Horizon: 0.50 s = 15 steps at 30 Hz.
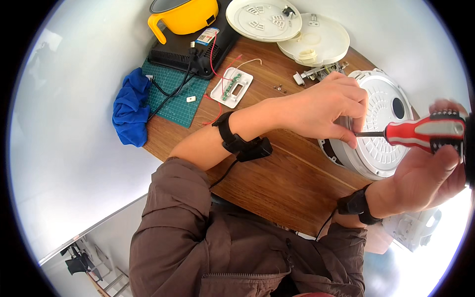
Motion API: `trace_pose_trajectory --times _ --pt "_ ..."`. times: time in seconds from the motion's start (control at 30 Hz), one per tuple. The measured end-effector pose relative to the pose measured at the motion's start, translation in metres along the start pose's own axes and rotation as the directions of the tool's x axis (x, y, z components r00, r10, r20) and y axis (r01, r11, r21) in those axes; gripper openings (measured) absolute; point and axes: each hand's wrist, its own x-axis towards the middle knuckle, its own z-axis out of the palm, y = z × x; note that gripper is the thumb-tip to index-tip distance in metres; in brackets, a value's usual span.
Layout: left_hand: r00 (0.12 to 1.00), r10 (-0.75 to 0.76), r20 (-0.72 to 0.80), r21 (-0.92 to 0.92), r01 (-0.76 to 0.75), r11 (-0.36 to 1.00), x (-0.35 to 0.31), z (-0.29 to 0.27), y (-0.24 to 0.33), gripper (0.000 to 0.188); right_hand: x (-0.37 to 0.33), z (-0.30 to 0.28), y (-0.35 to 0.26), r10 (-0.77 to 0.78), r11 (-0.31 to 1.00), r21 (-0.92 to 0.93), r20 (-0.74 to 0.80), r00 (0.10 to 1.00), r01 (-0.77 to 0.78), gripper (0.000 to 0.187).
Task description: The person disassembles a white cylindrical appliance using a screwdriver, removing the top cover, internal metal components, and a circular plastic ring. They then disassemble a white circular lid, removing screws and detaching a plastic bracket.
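Observation:
My right hand (420,173) grips the red, grey and black handle of a screwdriver (403,133), held level with its metal shaft pointing left. At the shaft's tip, the thumb and fingers of my left hand (324,109) are pinched together. Whatever sits between those fingers is too small or hidden to make out. Both hands are over a round white appliance housing (378,148) with a ribbed, slotted face and a dark oval patch, at the right of the table. My left hand covers part of its left side.
Small screws (280,88) and a metal bracket assembly (321,73) lie beyond my left hand. Two round white covers (262,22) overlap at the back. Farther left are a white panel with circuit board (231,88), green cutting mat (180,109), blue cloth (131,109), black appliance (173,54) and yellow pot (190,17).

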Motion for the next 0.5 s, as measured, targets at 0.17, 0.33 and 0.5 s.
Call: trace_pose_trajectory --times 0.17,0.33,0.5 --pt "1.000 -0.007 0.002 0.032 0.007 0.999 0.000 0.000 0.000 0.024 0.012 -0.016 0.001 0.041 0.992 -0.122 0.094 0.995 -0.029 0.066" --pt "1.000 -0.018 -0.006 0.024 0.018 1.000 0.000 0.001 0.000 0.025 0.023 -0.049 -0.010 0.268 0.954 0.075 0.220 0.938 -0.290 0.062" --pt "1.000 -0.013 -0.011 0.025 0.013 1.000 0.002 0.002 0.000 0.027 0.009 -0.031 0.018 -0.080 0.978 -0.179 0.151 0.985 0.107 0.061"
